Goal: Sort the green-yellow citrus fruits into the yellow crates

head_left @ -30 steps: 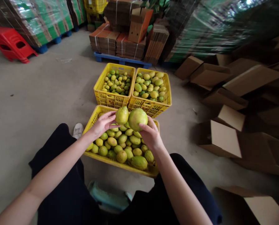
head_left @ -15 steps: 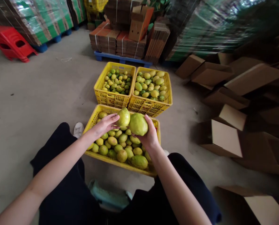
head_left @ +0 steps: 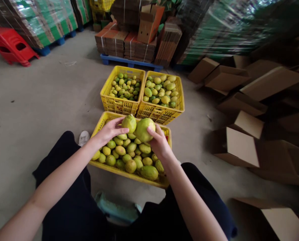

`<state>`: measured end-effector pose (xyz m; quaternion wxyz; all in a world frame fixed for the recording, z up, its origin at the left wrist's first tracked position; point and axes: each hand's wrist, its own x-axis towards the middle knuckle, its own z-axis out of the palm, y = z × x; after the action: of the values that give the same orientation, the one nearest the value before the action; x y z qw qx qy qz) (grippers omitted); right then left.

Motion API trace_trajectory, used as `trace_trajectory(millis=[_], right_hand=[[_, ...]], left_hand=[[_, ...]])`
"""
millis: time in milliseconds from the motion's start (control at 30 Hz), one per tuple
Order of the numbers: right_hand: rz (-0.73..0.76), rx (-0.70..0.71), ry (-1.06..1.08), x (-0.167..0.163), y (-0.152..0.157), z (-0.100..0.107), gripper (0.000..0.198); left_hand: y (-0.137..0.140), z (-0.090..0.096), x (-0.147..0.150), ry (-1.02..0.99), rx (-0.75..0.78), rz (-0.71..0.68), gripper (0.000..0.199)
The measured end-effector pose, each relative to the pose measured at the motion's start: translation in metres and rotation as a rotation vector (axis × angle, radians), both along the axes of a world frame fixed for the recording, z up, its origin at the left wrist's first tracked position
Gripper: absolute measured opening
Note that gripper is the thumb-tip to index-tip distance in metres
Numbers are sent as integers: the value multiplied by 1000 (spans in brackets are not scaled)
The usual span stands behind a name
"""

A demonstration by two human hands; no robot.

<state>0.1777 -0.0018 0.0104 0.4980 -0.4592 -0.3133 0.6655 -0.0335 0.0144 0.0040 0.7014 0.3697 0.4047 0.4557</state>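
Observation:
My left hand [head_left: 112, 130] is closed around a yellow-green lemon [head_left: 129, 124], its thumb across the near side. A larger, rounder green lemon [head_left: 143, 130] sits in my right hand [head_left: 160, 140], with the thumb pressed on its front. The two fruits are side by side, nearly touching, above the near yellow crate [head_left: 109, 169]. That crate holds many loose lemons [head_left: 130, 166], green to yellow, some with brownish patches. My hands and the held fruit hide its far part.
Beyond stand two more yellow crates of lemons, a left one [head_left: 121, 107] and a right one [head_left: 162, 115]. Open cardboard boxes [head_left: 242, 147] crowd the right side. Farther back are a blue pallet [head_left: 129, 62] of flattened cartons and a red stool [head_left: 12, 45].
Both hands have shifted slightly left with their lemons. Each lemon has turned in its hand, and both thumbs now lie across the fruits' near sides.

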Motion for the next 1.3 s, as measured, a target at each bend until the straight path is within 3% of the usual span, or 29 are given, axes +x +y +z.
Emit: trace_trajectory(millis=[133, 267, 400, 567, 700, 767, 867, 1100, 1300], right_hand=[[-105, 295, -264, 3, -4, 3, 62], [-97, 349, -223, 5, -2, 3, 58], [-74, 276, -90, 8, 2, 3, 57], [22, 103, -74, 4, 0, 1, 44], [13, 63, -207, -7, -7, -9, 49], [-7, 29, -165, -13, -10, -13, 51], [23, -24, -44, -19, -13, -12, 46], [-8, -220, 349, -21, -6, -1, 21], [138, -311, 477, -9, 0, -2, 23]], left_hand=[[-4, 0, 1, 67, 95, 34, 64], [-4, -3, 1, 17, 83, 47, 63], [-1, -4, 0, -114, -7, 104, 46], [-1, -4, 7, -213, -191, -49, 39], [-9, -6, 18, -32, -194, 77, 42], [-14, -6, 20, 109, -210, 121, 45], [-18, -5, 21, 221, -230, 103, 34], [-7, -4, 21, -37, -360, 273, 21], [-4, 7, 19, -246, -453, 186, 36]])
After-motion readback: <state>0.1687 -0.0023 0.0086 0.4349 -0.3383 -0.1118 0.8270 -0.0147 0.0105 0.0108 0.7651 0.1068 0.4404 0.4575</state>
